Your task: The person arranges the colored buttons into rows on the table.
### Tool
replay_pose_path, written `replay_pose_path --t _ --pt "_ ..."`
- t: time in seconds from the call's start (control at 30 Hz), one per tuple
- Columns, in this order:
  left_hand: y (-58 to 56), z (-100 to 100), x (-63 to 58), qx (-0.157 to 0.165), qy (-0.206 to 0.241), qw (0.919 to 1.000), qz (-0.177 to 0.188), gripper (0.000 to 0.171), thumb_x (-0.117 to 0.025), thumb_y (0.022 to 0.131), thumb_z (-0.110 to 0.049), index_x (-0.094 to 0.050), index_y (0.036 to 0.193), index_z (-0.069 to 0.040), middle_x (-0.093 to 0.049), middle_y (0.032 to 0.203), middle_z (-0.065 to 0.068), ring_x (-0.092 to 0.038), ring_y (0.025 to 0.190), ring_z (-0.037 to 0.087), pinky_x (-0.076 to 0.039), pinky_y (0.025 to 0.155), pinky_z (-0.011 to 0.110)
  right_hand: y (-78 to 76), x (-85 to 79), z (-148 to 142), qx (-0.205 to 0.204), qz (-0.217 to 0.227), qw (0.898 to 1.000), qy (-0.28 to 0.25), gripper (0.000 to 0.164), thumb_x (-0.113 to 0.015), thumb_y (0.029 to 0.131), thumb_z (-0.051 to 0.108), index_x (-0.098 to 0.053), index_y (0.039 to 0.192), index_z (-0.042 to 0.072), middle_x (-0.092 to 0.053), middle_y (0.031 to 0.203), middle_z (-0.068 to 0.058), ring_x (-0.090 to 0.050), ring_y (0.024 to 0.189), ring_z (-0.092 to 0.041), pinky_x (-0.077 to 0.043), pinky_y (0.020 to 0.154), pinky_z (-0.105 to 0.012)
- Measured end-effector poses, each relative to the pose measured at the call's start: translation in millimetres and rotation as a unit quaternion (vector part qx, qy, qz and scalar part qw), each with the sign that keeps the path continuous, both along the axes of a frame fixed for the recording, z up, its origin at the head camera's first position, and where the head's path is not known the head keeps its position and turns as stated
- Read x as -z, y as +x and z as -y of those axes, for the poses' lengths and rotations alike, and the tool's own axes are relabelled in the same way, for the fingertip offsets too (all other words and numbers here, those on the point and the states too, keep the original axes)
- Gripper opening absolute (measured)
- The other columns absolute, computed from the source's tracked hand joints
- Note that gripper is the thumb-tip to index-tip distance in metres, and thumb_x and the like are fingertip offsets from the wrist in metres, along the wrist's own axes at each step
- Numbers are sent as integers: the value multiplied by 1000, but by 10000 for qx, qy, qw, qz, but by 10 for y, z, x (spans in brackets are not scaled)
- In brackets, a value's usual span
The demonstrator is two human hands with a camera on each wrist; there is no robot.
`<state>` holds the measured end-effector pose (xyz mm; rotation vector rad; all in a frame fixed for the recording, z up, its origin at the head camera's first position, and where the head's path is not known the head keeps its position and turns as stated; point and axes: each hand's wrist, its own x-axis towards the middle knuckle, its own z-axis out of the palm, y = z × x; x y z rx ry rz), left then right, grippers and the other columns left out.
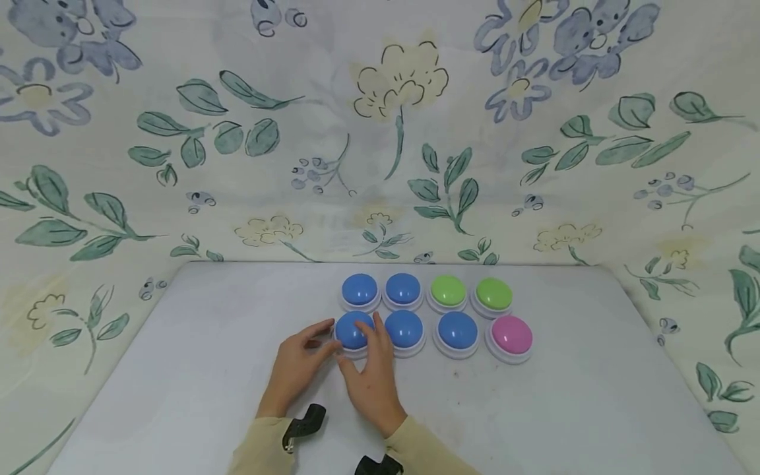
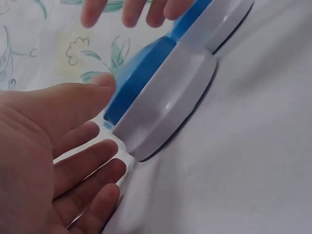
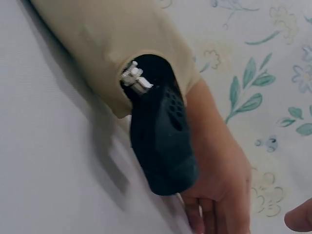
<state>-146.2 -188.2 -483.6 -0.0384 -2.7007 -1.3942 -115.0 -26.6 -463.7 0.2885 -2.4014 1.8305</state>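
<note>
A blue dome button [image 1: 350,332] on a white round base sits at the front-left corner of two rows of such buttons. My left hand [image 1: 297,363] is at its left side, thumb and fingers spread around that edge. In the left wrist view the left thumb reaches the blue dome [image 2: 141,78], and the other fingers lie loosely beside the white base [image 2: 168,100]. My right hand [image 1: 373,386] is at the button's right side, its fingers extended over the dome and the neighbouring blue button's edge. Right fingertips [image 2: 130,12] show above the dome in the left wrist view.
Another blue button [image 1: 404,328] adjoins on the right, then a blue one [image 1: 458,330] and a pink one [image 1: 512,334]. Behind are two blue buttons [image 1: 359,289] and two green ones [image 1: 448,290]. Flowered cloth [image 1: 332,218] surrounds the white table [image 1: 196,369].
</note>
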Motion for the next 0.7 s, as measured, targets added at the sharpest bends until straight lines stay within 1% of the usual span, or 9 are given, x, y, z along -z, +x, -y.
replay_pose_path --t 0.2,0.33,0.43,0.57,0.7 --pt "14 75 -79 -221 24 9998 -21 46 -71 95 -31 -63 136 -11 -63 137 10 -64 117 34 -52 99 50 -52 -113 -143 -123 -225 9996 93 48 -63 94 10 -51 141 5 -24 163 -19 -20 149 -43 -22 114 -70" --pt "17 128 -150 -321 -118 9994 -36 46 -69 97 -29 -62 137 -8 -61 139 13 -58 126 35 -48 104 51 -103 -207 -332 -77 -394 9991 163 46 -63 95 7 -53 140 5 -28 163 -14 -24 149 -39 -25 114 -68" --pt "-2 170 -197 -387 -298 9988 -32 47 -68 97 -28 -59 139 -8 -58 142 15 -53 131 36 -45 107 53 -169 -278 -505 3 -467 9987 209 45 -63 94 6 -56 138 6 -32 161 -12 -25 149 -37 -25 115 -66" --pt "-32 216 -264 -369 -521 9979 -42 51 -67 98 -31 -56 142 -8 -54 146 17 -49 134 41 -41 109 56 -281 -347 -765 101 -447 9981 420 43 -62 95 7 -57 137 8 -33 161 -10 -23 150 -37 -18 116 -69" --pt "-37 249 -346 -248 -782 9966 -22 55 -66 98 -35 -54 144 -7 -50 148 20 -44 137 43 -37 111 59 -357 -410 -1024 180 -333 9972 638 44 -62 96 9 -55 139 9 -30 163 -9 -21 150 -37 -19 116 -68"
